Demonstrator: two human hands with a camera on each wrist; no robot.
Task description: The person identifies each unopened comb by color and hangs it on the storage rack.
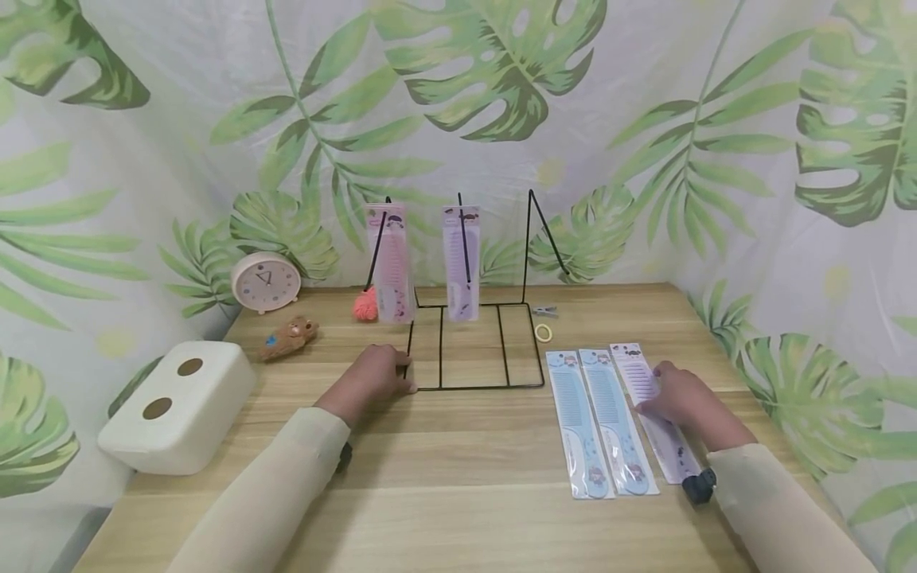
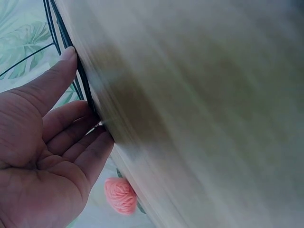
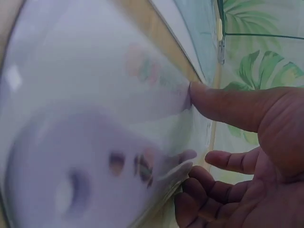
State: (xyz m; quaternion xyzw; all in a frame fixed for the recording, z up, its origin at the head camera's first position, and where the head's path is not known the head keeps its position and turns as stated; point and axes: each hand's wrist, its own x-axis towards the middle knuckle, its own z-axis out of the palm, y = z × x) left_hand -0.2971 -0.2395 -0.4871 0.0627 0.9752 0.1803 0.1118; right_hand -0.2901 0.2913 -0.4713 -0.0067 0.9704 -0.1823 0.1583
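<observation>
My left hand [image 1: 377, 372] holds the left front corner of a black wire display rack [image 1: 473, 388], thumb and fingers at the wire in the left wrist view. A packaged pink comb [image 1: 392, 270] hangs on the rack's left prong and a packaged purple comb [image 1: 458, 263] on the middle one. At the right, my right hand [image 1: 677, 395] grips another packaged purple comb [image 1: 637, 370] lying on the table. In the right wrist view, the thumb [image 3: 213, 102] is at one edge of its clear wrapper [image 3: 95, 61] and the fingers at the other. Two packaged blue combs [image 1: 571, 406] lie beside it.
A cream box with two holes [image 1: 208, 382], a brown bear toy [image 1: 290, 338] and a round clock [image 1: 266, 282] stand at the left. Coral yarn [image 1: 365, 305] sits behind the rack's left side. A grey clip [image 1: 546, 311] and yellow ring [image 1: 544, 333] lie right of the rack.
</observation>
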